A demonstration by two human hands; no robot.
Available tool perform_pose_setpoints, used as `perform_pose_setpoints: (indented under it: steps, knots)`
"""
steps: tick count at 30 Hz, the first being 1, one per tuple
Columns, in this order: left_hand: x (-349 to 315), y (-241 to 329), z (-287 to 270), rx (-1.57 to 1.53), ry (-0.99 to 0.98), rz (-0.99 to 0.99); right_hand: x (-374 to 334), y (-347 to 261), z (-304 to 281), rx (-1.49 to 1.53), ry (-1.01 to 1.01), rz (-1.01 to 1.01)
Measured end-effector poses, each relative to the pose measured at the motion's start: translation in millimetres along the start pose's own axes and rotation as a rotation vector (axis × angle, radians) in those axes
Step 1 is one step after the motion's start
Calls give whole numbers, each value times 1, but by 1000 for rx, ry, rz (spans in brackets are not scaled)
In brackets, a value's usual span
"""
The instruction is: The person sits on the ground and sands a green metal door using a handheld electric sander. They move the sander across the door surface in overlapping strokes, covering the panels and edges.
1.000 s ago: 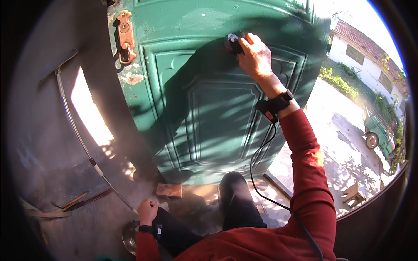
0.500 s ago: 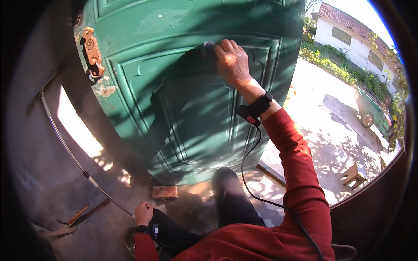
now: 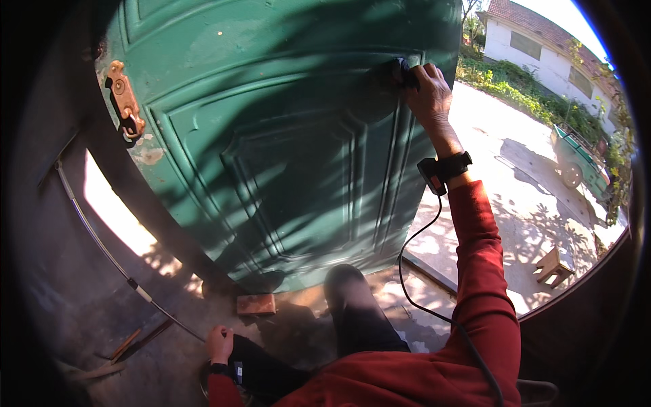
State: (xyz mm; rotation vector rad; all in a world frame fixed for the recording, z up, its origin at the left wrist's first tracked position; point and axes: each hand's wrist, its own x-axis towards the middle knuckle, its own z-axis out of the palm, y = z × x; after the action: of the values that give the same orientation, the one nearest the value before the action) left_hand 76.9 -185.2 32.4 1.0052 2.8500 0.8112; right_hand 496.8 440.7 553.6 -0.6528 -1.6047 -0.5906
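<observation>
My right hand (image 3: 430,95) is closed on a dark cloth (image 3: 400,72), pressed against the green door (image 3: 298,156) by the upper right corner of its raised panel. The cloth is bunched and lies in shadow, so little of its shape shows. A strap with a small black box and a cable (image 3: 413,298) is on my right wrist. Low at the left, my left hand (image 3: 219,344) rests by my dark trouser leg, fingers curled in, with nothing visible in them. A rusty handle plate (image 3: 125,100) is fixed to the door's left edge.
A brick (image 3: 256,304) lies at the foot of the door. At left, a thin pole (image 3: 102,241) slants down toward my left hand, with wooden-handled tools (image 3: 125,344) below it. Outside are a small wooden stool (image 3: 555,266) and a green cart (image 3: 576,159).
My right hand has slid the cloth rightward across the door's upper panel, toward the corner. My left hand has stayed about where it was. The view has shifted slightly.
</observation>
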Motion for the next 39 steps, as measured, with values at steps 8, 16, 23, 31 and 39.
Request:
perform_pose_setpoints:
  steps: [8, 16, 23, 31, 39]
  knots:
    - [16, 14, 12, 19, -60, 25, -9, -24, 18, 60, 77, -87]
    - [18, 22, 15, 29, -64, 22, -9, -109, 44, 218, -94, -273]
    - [9, 1, 15, -80, -13, -14, -6, -33, 12, 61, -105, -128]
    - [13, 26, 7, 15, -56, -3, 13, -83, 24, 110, -31, -305]
    - [15, 4, 19, -74, -41, -30, 29, -23, 13, 87, 79, -243]
